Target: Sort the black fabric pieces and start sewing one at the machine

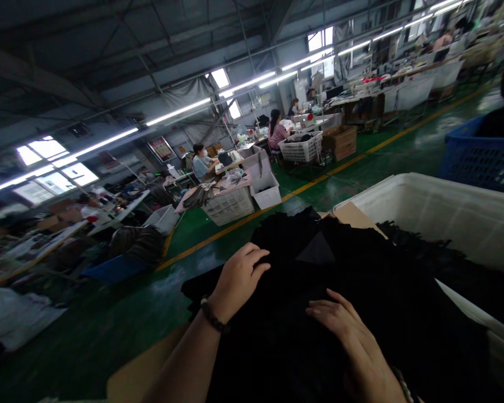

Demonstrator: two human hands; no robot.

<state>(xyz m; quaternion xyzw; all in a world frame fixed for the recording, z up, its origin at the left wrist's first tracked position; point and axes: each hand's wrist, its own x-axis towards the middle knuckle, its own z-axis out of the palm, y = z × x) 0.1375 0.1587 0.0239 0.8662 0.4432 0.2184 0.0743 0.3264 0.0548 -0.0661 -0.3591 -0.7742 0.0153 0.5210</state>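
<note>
A large heap of black fabric pieces (pixel 277 313) lies in front of me, with ragged, layered edges at its far side. My left hand (pixel 243 274) is at the left part of the heap, its fingers slightly bent and its thumb apart, with nothing visible in it. On the fabric closer to me, my right hand (pixel 344 322) lies palm down with its fingers stretched out. A dark grey triangular patch (pixel 317 249) shows on the heap beyond both hands. Individual layers under the hands are too dark to make out.
A white plastic bin (pixel 407 193) holding black fabric stands at my right, with a blue crate (pixel 466 148) behind it. Cardboard (pixel 145 364) shows at lower left. Across the green floor (pixel 185 291), people sit at sewing tables among white tubs (pixel 269 193).
</note>
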